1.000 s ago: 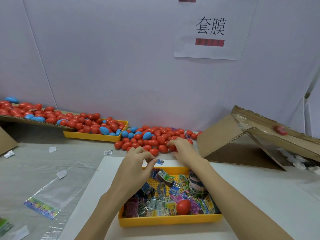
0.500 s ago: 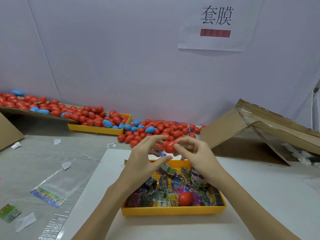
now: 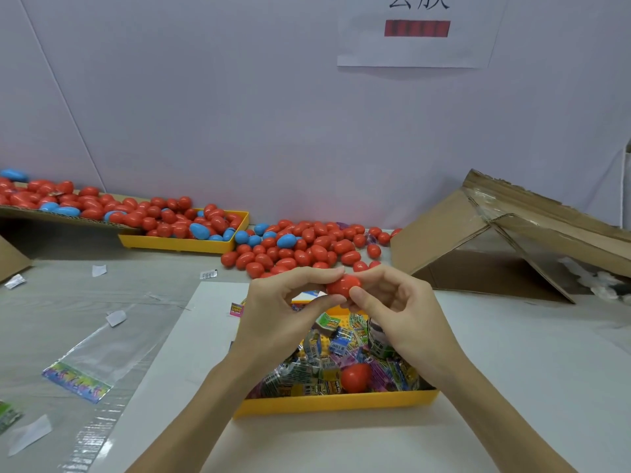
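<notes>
Above the far edge of the yellow tray [image 3: 334, 402], held clear of the packets [image 3: 307, 373] below: a red egg [image 3: 343, 285], pinched at its left end between thumb and forefinger of the left hand [image 3: 276, 312] and at its right end between thumb and fingertips of the right hand [image 3: 399, 312]; both hands narrow, fingers curled round the egg, nearly touching each other; inside the tray, a heap of those small printed packets with a second red egg [image 3: 355, 377] lying on top near the front wall; under the tray, a white sheet [image 3: 512, 353] spread on the table [image 3: 61, 295]; along the far edge of the table, against the wall, a loose pile of red and blue eggs [image 3: 307, 247], just beside a second yellow tray [image 3: 177, 245] heaped with more; toward the far right corner, a cardboard box [image 3: 478, 254] with loose flaps; near the left edge, a clear bag [image 3: 99, 353] with a coloured strip, lying flat, well apart from both hands.
</notes>
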Demonstrator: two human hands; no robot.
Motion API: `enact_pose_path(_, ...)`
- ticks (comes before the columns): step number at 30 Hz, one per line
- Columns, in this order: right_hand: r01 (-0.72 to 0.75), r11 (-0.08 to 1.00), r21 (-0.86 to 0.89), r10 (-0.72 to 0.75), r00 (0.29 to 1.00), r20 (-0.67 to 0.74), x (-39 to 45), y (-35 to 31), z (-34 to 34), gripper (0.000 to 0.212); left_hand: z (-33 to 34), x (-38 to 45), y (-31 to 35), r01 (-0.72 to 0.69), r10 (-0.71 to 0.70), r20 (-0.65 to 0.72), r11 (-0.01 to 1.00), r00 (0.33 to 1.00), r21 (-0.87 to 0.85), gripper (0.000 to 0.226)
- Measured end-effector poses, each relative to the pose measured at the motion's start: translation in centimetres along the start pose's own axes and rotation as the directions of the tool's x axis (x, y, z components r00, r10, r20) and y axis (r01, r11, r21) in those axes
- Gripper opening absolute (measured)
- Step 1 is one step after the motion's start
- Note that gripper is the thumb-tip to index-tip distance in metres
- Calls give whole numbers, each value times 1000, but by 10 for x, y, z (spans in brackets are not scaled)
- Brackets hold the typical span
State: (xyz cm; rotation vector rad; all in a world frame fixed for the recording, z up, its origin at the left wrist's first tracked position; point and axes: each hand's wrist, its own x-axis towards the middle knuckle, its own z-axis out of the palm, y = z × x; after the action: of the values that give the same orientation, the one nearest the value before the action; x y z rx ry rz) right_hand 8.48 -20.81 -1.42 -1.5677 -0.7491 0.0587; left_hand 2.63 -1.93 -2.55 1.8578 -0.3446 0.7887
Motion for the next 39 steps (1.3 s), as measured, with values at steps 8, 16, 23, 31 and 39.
enact_pose_path(8, -62, 996, -58, 59, 997, -47, 5, 9, 6, 34, 9, -2, 6, 94, -101, 101, 993, 990, 67, 38)
enact_pose_path(16, -23, 979, -202, 8, 997, -74, 0, 14, 8, 37, 6, -1, -1, 153, -172, 143, 979, 975, 133, 25)
enact_pose_path(23, 121, 921, -369, -152, 987, -55, -5, 11, 17, 23, 1, 1, -5, 252, -267, 119, 960, 956, 125, 41)
enact_pose_path(31, 135, 916, -377, -165, 985, -49, -4, 13, 17, 28, -6, 6, 1, 222, -227, 102, 973, 968, 66, 12)
enact_pose_path(39, 209, 697, -686, -105, 976, 192, 4, 25, 12, 29, -16, 11, -8, 361, -345, -148, 928, 927, 95, 40)
